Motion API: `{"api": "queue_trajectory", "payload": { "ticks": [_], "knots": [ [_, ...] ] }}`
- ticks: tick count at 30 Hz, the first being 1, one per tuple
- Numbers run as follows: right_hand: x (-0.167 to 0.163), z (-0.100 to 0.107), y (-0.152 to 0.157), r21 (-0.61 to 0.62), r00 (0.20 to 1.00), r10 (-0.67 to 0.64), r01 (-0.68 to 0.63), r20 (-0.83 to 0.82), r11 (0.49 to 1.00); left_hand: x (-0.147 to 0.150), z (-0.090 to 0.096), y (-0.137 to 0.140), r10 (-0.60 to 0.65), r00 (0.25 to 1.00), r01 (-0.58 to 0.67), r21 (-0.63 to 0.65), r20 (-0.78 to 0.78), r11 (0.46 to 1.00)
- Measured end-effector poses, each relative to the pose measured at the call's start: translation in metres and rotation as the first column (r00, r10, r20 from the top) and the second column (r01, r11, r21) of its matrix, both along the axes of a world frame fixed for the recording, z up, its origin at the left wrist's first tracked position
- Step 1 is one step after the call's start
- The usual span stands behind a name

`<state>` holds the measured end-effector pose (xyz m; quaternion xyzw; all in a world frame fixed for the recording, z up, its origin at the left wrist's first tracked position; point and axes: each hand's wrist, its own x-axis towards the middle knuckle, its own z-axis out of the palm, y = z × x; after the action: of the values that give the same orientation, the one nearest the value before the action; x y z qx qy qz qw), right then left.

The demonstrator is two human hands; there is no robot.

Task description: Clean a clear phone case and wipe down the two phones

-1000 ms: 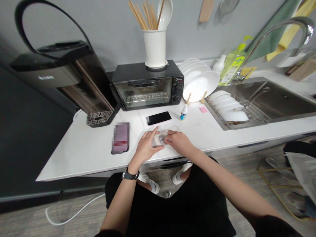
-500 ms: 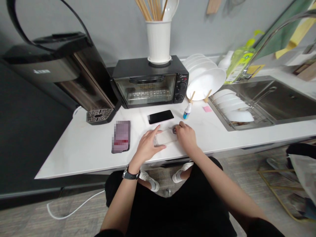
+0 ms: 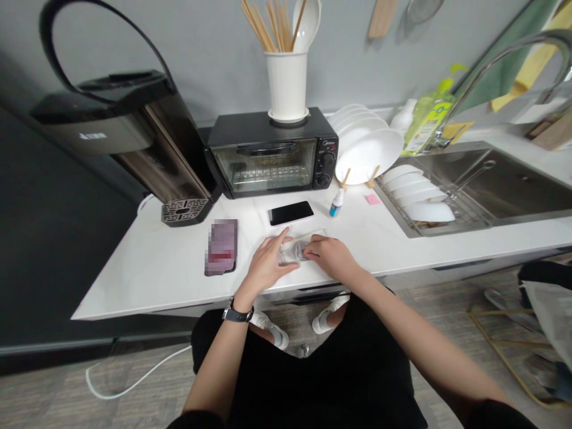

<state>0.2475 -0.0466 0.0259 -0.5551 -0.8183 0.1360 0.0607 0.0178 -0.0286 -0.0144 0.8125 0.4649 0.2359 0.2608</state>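
Clear, probably plastic, a flat case (image 3: 289, 254) lies on the white counter (image 3: 147, 280); a light, flexible, slippery piece is suggested, best held by its side edges. It is gripped at one end by the left hand (image 3: 265, 262); a small grey item (image 3: 300, 251) is pinched in the right hand (image 3: 333, 256). Chopsticks (image 3: 277, 30) and a spoon (image 3: 308, 25) are contained in the holder (image 3: 287, 83), bowls (image 3: 417, 192) in the sink (image 3: 518, 202).

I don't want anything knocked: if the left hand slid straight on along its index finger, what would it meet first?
Beyond the clear item it touches, the left hand would probably meet the dark-screened phone first, though depth is hard to judge.
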Motion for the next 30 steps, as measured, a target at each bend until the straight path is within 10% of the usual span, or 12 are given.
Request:
{"api": "queue_trajectory", "payload": {
  "ticks": [9,22,30],
  "knots": [
    [0.021,-0.005,0.002,0.212,0.906,-0.336,0.287,0.256,0.934,0.001,0.001,0.002,-0.015,1.000,0.015,0.013,-0.002,1.000],
    [-0.051,-0.011,0.006,0.064,0.994,0.087,-0.083,-0.072,0.995,0.000,-0.005,0.005,-0.004,1.000,0.004,0.028,0.001,1.000],
    [0.010,0.001,-0.002,0.076,0.993,-0.093,0.088,0.070,0.993,-0.001,-0.002,0.002,-0.021,1.000,0.021,0.037,-0.007,0.999]
  ]
}}
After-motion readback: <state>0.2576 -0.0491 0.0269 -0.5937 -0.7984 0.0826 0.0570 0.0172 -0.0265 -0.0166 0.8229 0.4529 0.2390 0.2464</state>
